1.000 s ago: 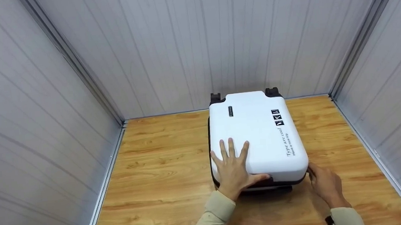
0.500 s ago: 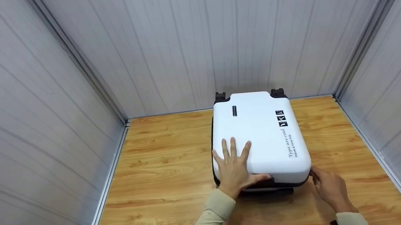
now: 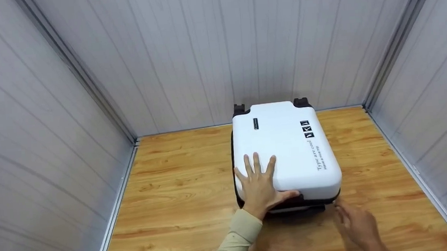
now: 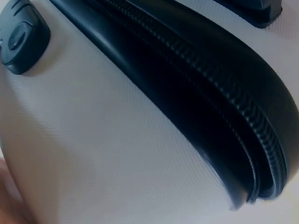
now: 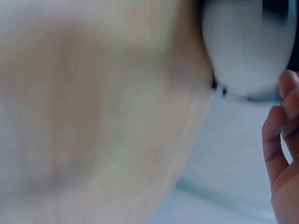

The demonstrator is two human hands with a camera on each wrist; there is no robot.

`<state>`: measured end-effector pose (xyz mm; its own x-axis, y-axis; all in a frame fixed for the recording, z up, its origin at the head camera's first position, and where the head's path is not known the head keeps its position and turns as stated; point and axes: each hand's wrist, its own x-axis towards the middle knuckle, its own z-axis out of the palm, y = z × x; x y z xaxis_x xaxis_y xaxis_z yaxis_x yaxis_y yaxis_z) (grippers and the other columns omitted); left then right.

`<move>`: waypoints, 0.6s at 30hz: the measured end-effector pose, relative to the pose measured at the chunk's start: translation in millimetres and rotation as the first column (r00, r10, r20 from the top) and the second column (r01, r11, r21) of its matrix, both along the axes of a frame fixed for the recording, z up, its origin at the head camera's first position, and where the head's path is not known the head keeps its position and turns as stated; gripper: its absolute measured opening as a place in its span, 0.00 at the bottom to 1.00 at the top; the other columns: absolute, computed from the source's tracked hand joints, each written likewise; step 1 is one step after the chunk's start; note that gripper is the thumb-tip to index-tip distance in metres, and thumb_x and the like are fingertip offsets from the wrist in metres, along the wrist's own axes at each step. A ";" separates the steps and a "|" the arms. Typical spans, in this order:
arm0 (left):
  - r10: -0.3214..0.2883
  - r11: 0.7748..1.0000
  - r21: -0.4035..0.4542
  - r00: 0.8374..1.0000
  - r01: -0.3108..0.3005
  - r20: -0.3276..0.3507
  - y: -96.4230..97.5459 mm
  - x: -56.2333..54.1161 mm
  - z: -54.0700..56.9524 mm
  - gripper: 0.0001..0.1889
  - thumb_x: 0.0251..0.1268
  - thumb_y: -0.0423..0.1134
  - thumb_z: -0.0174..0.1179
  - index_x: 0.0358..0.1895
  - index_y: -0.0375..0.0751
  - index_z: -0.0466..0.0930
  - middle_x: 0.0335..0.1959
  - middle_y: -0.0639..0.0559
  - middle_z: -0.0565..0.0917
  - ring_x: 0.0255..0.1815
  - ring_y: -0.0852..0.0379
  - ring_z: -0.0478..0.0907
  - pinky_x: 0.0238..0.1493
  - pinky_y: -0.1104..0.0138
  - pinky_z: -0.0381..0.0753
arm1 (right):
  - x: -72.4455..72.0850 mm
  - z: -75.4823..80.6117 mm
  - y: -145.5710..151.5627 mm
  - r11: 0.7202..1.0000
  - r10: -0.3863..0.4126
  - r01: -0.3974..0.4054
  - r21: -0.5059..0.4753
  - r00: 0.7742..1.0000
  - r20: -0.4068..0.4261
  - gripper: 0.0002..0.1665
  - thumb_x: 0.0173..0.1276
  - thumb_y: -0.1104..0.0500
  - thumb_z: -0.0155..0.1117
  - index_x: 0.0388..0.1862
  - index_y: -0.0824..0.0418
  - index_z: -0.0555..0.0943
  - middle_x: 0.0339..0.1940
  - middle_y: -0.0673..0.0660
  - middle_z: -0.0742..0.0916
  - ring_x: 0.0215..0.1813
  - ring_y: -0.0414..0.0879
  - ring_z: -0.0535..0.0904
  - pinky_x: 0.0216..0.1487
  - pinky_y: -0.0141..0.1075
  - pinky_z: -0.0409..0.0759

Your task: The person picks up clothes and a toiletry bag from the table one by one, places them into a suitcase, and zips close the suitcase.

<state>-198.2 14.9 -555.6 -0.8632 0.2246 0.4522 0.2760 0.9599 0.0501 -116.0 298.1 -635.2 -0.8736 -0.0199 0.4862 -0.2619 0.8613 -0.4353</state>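
A white hard-shell suitcase point(image 3: 281, 145) lies flat on the floor, its black wheels point(image 3: 300, 102) toward the back wall. My left hand point(image 3: 258, 186) rests on the near left part of its lid, fingers spread, thumb along the near edge. At the near right corner my right hand point(image 3: 358, 220) has curled fingers and pinches a small zipper pull point(image 3: 335, 202), mostly hidden by the fingertips. The left wrist view shows the zipper teeth point(image 4: 224, 86) on the black band and part of the white shell point(image 4: 103, 121). In the right wrist view, curled fingers point(image 5: 273, 135) touch the suitcase's rim.
Wood-patterned floor point(image 3: 173, 193) surrounds the suitcase. Pale panel walls rise at the back point(image 3: 186, 56), left point(image 3: 21, 137) and right point(image 3: 424, 97). A black handle piece point(image 3: 298, 210) sticks out under the suitcase's near edge.
My right hand has moved round the near right corner, from the side toward the near edge; its sleeve has left the view. My left hand stays in place. The head view has shifted slightly.
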 end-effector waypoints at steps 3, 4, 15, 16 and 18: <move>0.014 1.000 -0.001 1.000 -0.014 -0.020 4.6 1.3 -1.9 0.66 0.26 0.96 0.49 0.77 0.64 0.67 0.76 0.33 0.69 0.77 0.27 0.61 0.63 0.25 0.64 | 5.1 -5.9 -15.5 0.999 -0.008 0.008 -0.043 1.000 0.003 0.07 0.64 0.68 0.71 0.32 0.57 0.83 0.19 0.49 0.83 0.18 0.39 0.72 0.19 0.37 0.67; 0.016 1.000 -0.005 0.999 -0.016 -0.030 6.2 2.2 -2.6 0.66 0.26 0.96 0.48 0.77 0.64 0.67 0.75 0.33 0.69 0.77 0.27 0.62 0.62 0.25 0.65 | 5.9 -7.2 -19.3 0.998 -0.022 0.023 -0.059 1.000 0.021 0.05 0.66 0.66 0.70 0.33 0.57 0.83 0.18 0.48 0.83 0.18 0.38 0.71 0.19 0.38 0.67; 0.091 0.994 -0.053 0.992 -0.096 -0.082 26.5 13.7 -3.1 0.67 0.27 0.96 0.46 0.76 0.59 0.69 0.73 0.32 0.71 0.76 0.25 0.63 0.63 0.26 0.65 | -6.8 -1.5 -28.4 0.968 -0.137 0.201 -0.151 0.925 0.354 0.12 0.78 0.59 0.56 0.32 0.58 0.80 0.17 0.51 0.80 0.18 0.44 0.68 0.22 0.38 0.66; 0.100 0.993 -0.057 0.992 -0.104 -0.075 27.9 14.9 -2.3 0.67 0.28 0.96 0.45 0.76 0.58 0.69 0.73 0.32 0.71 0.76 0.25 0.63 0.63 0.26 0.65 | -8.5 -1.2 -28.1 0.967 -0.143 0.207 -0.149 0.923 0.358 0.12 0.78 0.59 0.56 0.31 0.57 0.80 0.18 0.51 0.81 0.19 0.45 0.69 0.22 0.39 0.67; 0.117 0.990 -0.070 0.991 -0.121 -0.063 29.9 16.8 -0.7 0.66 0.31 0.96 0.44 0.76 0.58 0.68 0.74 0.32 0.71 0.76 0.26 0.64 0.64 0.27 0.66 | -12.1 -0.9 -27.2 0.965 -0.152 0.217 -0.145 0.919 0.364 0.13 0.78 0.58 0.56 0.31 0.57 0.79 0.19 0.52 0.82 0.19 0.46 0.70 0.23 0.40 0.67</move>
